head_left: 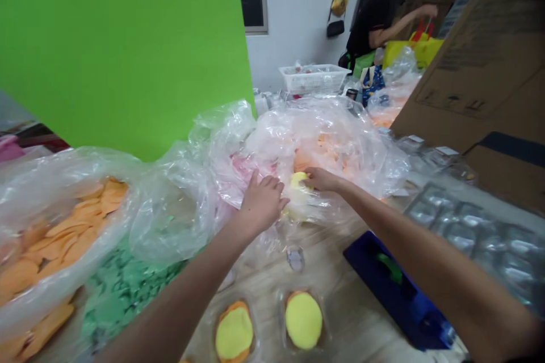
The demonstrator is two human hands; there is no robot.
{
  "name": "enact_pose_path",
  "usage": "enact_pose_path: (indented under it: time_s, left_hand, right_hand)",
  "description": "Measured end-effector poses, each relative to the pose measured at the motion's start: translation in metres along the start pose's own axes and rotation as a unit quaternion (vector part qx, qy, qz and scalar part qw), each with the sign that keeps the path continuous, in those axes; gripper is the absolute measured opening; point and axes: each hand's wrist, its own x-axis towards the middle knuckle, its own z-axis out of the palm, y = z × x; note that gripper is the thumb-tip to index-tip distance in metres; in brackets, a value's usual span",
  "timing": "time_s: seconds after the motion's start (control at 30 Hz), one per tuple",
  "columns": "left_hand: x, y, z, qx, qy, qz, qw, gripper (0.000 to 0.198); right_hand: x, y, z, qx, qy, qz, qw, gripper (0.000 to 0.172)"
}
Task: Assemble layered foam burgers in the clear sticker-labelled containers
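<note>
Both my arms reach forward into a pile of clear plastic bags on the table. My left hand rests on the plastic with its fingers curled together, just left of a yellow round piece. My right hand pinches that yellow piece at the mouth of a bag of orange and pink pieces. In front of me lie two clear trays, each holding a yellow disc on an orange one.
A bag of orange discs and a heap of green pieces lie at the left. A dark blue tool and clear blister trays sit at the right, under a cardboard box. A person works at the back by a white basket.
</note>
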Motion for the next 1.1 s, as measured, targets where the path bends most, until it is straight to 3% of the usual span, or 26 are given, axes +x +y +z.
enact_pose_path:
  time_s: [0.13,0.3,0.37,0.47,0.53,0.6,0.67,0.73,0.83,0.9,0.97,1.03,1.1]
  left_hand:
    - [-0.018,-0.007,-0.009,-0.052,0.010,-0.027,0.998,0.023]
    - [-0.021,0.000,-0.033,-0.162,0.079,-0.083,0.980,0.026]
    - [-0.027,0.009,-0.049,-0.280,0.119,-0.137,0.943,0.030]
    - [-0.046,0.023,-0.070,-0.453,0.130,-0.212,0.856,0.036]
    - [-0.067,0.029,-0.078,-0.486,0.128,-0.223,0.835,0.038]
    - [-0.094,0.032,-0.081,-0.499,0.148,-0.236,0.820,0.031]
    - [-0.128,0.036,-0.080,-0.511,0.184,-0.280,0.791,0.020]
    - [-0.165,0.042,-0.078,-0.513,0.221,-0.345,0.754,0.015]
    - [-0.226,0.051,-0.073,-0.529,0.239,-0.426,0.694,0.031]
    - [-0.267,0.051,-0.072,-0.584,0.215,-0.452,0.639,0.045]
    - [-0.312,0.046,-0.074,-0.619,0.177,-0.469,0.604,0.042]
    - [-0.359,0.035,-0.081,-0.533,0.171,-0.520,0.645,0.031]
    - [-0.406,0.016,-0.089,-0.335,0.215,-0.586,0.706,0.025]
  right_hand:
    - [0.004,-0.006,-0.012,0.242,0.039,0.058,0.968,0.027]
    - [-0.028,-0.041,-0.030,0.482,0.050,0.007,0.875,0.032]
    - [-0.055,-0.061,-0.025,0.528,0.028,-0.008,0.849,0.030]
    - [-0.101,-0.097,0.000,0.556,-0.003,-0.035,0.830,0.025]
    - [-0.129,-0.121,0.022,0.574,-0.034,-0.065,0.815,0.031]
    - [-0.150,-0.142,0.045,0.610,-0.076,-0.058,0.787,0.033]
    - [-0.165,-0.160,0.068,0.642,-0.113,-0.001,0.759,0.030]
    - [-0.175,-0.173,0.094,0.641,-0.136,0.072,0.752,0.030]
    - [-0.184,-0.184,0.145,0.573,-0.153,0.119,0.796,0.040]
    - [-0.189,-0.189,0.180,0.522,-0.165,0.102,0.830,0.047]
    - [-0.194,-0.195,0.208,0.495,-0.187,0.090,0.843,0.050]
    - [-0.200,-0.203,0.226,0.492,-0.207,0.109,0.839,0.047]
    - [-0.204,-0.211,0.234,0.497,-0.221,0.137,0.828,0.042]
